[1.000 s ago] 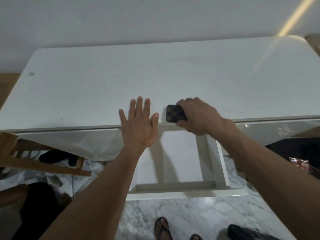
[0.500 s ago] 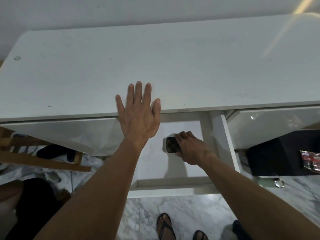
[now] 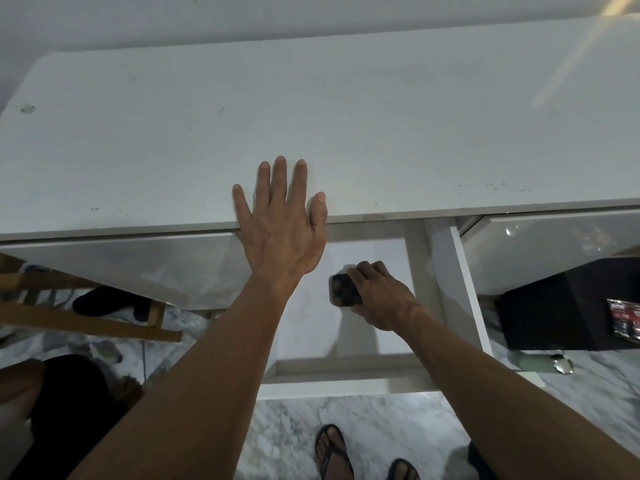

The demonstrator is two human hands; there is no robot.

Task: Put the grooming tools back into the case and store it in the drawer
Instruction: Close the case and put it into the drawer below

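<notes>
A small dark checkered case (image 3: 343,289) sits low inside the open white drawer (image 3: 332,379), which is pulled out from under the white table (image 3: 346,126). My right hand (image 3: 381,296) is closed around the case's right side, fingers over its top edge; whether the case rests on the drawer floor I cannot tell. My left hand (image 3: 282,226) lies flat with fingers spread on the table's front edge, just left of the drawer opening. No grooming tools are visible.
A wooden chair frame (image 3: 86,320) and dark slippers (image 3: 110,301) lie under the table at left. At right stands a black box (image 3: 561,306). My sandalled feet (image 3: 334,452) are on the marble floor below the drawer. A second person's knee (image 3: 17,386) shows at far left.
My right hand carried the case from the table edge down into the drawer, then settled there. The left hand stayed flat on the table edge.
</notes>
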